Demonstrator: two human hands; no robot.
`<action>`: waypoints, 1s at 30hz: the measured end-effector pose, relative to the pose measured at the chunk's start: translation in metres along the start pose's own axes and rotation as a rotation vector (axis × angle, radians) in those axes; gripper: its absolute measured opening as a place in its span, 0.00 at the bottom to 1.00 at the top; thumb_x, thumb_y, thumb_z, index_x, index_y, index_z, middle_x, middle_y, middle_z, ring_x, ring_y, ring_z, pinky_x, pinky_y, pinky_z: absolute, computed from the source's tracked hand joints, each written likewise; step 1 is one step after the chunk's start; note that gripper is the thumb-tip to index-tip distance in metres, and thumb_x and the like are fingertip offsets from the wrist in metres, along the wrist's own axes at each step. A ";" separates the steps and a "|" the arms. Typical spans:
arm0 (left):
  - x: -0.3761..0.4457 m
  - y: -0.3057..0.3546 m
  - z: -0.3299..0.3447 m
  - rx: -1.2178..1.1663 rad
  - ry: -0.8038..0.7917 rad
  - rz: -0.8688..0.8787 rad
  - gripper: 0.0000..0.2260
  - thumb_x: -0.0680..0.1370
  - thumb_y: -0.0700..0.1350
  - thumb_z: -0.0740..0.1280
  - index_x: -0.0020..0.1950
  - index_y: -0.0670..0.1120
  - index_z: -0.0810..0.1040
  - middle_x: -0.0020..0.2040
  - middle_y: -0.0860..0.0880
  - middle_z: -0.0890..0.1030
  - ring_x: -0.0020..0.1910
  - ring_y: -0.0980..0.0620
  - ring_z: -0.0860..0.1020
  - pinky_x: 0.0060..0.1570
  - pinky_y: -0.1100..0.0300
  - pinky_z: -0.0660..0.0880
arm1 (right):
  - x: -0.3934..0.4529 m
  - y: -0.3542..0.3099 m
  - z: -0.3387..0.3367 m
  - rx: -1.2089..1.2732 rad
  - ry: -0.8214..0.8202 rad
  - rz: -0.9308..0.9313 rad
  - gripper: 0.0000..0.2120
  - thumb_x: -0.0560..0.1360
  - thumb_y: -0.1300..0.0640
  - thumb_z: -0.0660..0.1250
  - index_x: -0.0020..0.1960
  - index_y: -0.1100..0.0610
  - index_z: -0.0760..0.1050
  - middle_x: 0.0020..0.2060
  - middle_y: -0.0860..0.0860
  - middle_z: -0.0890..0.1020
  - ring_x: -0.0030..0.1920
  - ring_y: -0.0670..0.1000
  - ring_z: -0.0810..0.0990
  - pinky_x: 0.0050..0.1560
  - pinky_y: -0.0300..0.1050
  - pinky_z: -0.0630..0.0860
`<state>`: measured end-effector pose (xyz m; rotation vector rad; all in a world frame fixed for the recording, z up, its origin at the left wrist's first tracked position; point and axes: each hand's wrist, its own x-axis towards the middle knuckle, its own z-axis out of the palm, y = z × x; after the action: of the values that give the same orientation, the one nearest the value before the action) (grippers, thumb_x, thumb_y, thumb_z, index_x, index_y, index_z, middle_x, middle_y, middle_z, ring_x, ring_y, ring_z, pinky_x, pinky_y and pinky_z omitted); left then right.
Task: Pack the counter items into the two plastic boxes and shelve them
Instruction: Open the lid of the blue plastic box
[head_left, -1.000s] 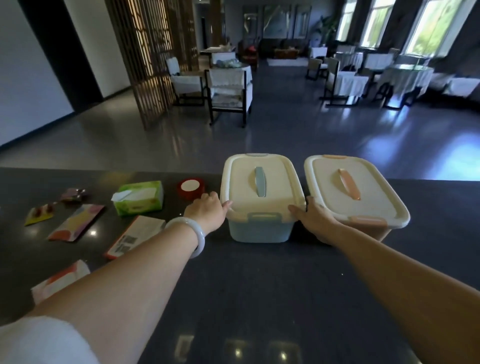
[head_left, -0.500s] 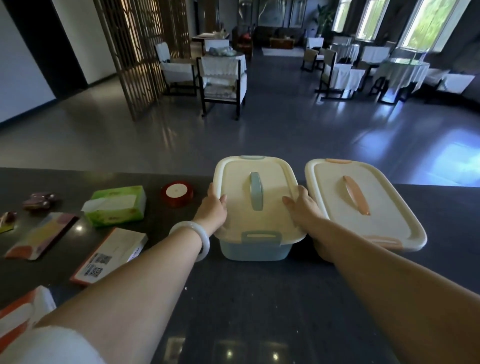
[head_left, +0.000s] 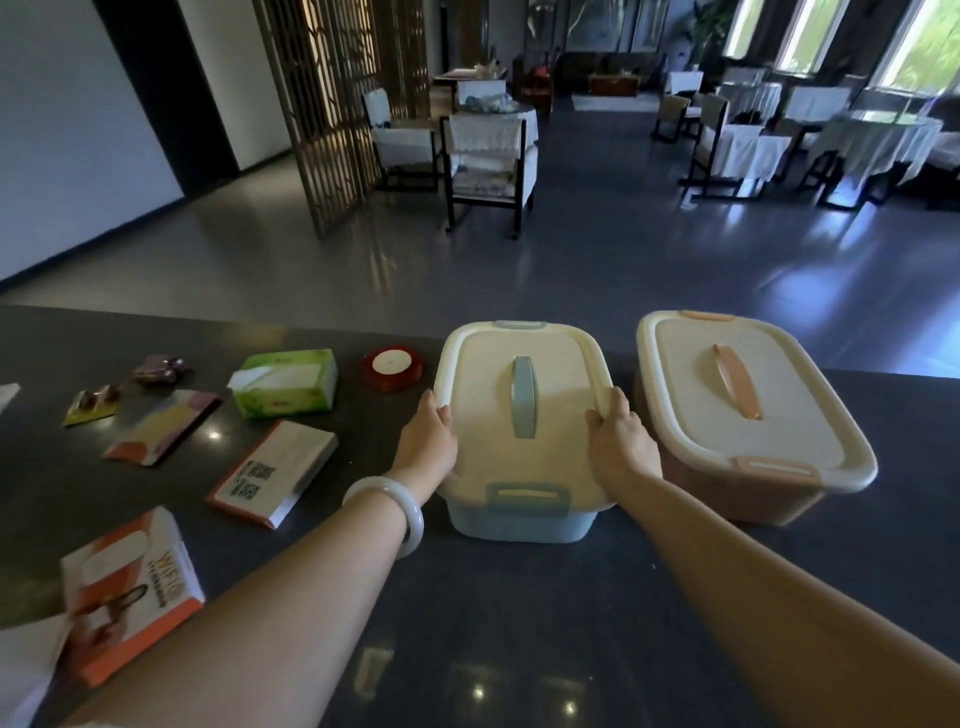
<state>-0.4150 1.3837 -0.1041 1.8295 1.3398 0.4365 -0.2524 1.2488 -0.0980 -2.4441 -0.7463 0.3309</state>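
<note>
While both hands (head_left: 524, 441) grip the blue box lid (head_left: 519, 410) | pink box (head_left: 748, 415) beside right | tissue pack (head_left: 284, 382), tape roll (head_left: 392, 367) left

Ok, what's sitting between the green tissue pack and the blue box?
A red ribbon roll lies between the green tissue pack and the blue box, seen in the head view.

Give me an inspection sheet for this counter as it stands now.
Surface: dark glossy counter, ceiling lights reflected.
Job's things: blue box and pink box, side by side, both lids on; tissue pack, red tape roll, booklet, orange packet, flat pouch and small wrapped items lie loose to the left.
Clutter: nothing seen.
Grippers: left hand and right hand grip opposite edges of the blue box's lid.
Cables: nothing seen.
Surroundings: dining room, covered chairs, wooden screen.
</note>
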 end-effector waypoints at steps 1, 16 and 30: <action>-0.008 -0.005 -0.003 0.000 0.007 -0.002 0.23 0.84 0.53 0.49 0.79 0.52 0.53 0.64 0.46 0.75 0.49 0.51 0.76 0.34 0.61 0.66 | -0.008 0.000 0.001 -0.012 0.004 -0.009 0.23 0.83 0.49 0.49 0.76 0.54 0.53 0.63 0.59 0.73 0.58 0.63 0.75 0.53 0.54 0.70; -0.105 -0.062 -0.048 0.056 0.022 0.008 0.23 0.84 0.52 0.50 0.79 0.50 0.53 0.66 0.44 0.74 0.59 0.47 0.77 0.45 0.58 0.69 | -0.128 -0.003 0.015 -0.038 0.012 0.018 0.25 0.82 0.47 0.50 0.77 0.51 0.50 0.61 0.58 0.73 0.56 0.62 0.76 0.46 0.49 0.66; -0.185 -0.156 -0.138 0.044 -0.066 0.080 0.23 0.84 0.53 0.50 0.78 0.50 0.54 0.67 0.44 0.74 0.62 0.45 0.75 0.46 0.58 0.67 | -0.293 -0.044 0.055 -0.031 0.078 0.105 0.25 0.82 0.47 0.51 0.77 0.51 0.51 0.60 0.58 0.74 0.55 0.63 0.76 0.48 0.51 0.69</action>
<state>-0.6771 1.2881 -0.1068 1.9226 1.2443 0.3882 -0.5313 1.1348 -0.0970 -2.5149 -0.5960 0.2641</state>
